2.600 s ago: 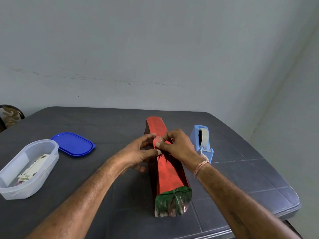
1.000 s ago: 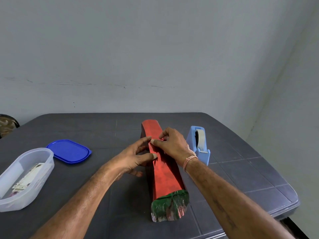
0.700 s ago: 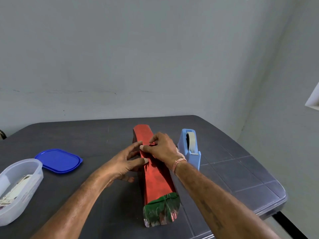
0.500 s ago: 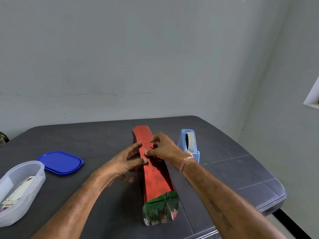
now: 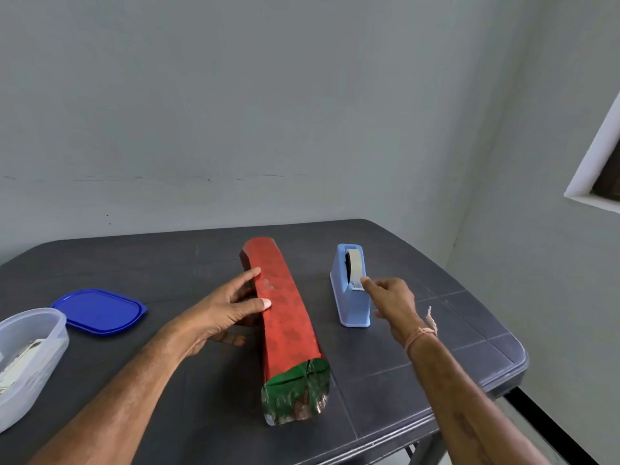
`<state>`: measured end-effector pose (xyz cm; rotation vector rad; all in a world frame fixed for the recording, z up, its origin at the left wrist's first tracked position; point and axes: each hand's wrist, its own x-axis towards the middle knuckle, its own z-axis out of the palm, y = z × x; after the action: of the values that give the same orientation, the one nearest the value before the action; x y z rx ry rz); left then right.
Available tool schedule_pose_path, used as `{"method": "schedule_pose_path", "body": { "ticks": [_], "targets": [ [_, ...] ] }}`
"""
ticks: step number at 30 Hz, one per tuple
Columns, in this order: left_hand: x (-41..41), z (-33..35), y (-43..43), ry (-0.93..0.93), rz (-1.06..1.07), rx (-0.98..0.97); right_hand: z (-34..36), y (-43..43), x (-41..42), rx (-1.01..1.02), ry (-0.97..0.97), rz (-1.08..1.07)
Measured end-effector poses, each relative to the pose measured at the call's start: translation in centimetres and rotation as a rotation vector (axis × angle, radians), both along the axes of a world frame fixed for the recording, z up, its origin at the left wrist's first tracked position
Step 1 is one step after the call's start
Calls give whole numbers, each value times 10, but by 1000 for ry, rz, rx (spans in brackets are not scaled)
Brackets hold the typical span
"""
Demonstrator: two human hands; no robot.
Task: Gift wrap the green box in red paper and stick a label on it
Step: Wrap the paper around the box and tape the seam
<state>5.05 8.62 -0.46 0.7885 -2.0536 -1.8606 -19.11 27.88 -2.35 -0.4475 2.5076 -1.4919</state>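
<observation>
The long box (image 5: 285,313) lies in the middle of the dark surface (image 5: 436,347). It runs from near the front edge toward the far edge. Red paper (image 5: 278,290) covers its top and the sides that show. At the end nearest the front edge, creased, shiny green (image 5: 295,391) is exposed. Whether that green is the box or the paper's lining cannot be told.

The hands are well apart. The left hand (image 5: 231,307) rests against the left side of the box about halfway along. Its fingers are spread and nearly straight, its thumb tip lies on the top face, and its forefinger touches the top edge farther along. It steadies the box rather than gripping it.

The right hand (image 5: 391,300) reaches to the blue tape dispenser (image 5: 350,303), which stands upright just right of the box, toward the right edge. One fingertip touches the loose end of the tape (image 5: 354,266) at the cutter. Whether the tape is pinched cannot be told, because the thumb is hidden. A thread band (image 5: 421,333) circles that wrist.

A flat blue lid (image 5: 99,312) lies toward the left edge. Nearer the front-left corner stands a clear tub (image 5: 50,340), cut off by the frame, with pale cards (image 5: 20,360) inside.
</observation>
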Motion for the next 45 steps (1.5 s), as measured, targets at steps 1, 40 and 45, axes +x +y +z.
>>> {"method": "schedule_pose_path", "body": {
  "ticks": [1,40,45],
  "targets": [
    [0,0,0,-1,0,-5,0,-2,-2,-17,-61,27],
    [-1,7,10,3,20,31,-27,-5,12,-495,-354,-75],
    [-1,7,9,10,29,22,-44,-6,20,-569,-362,-118]
  ]
}}
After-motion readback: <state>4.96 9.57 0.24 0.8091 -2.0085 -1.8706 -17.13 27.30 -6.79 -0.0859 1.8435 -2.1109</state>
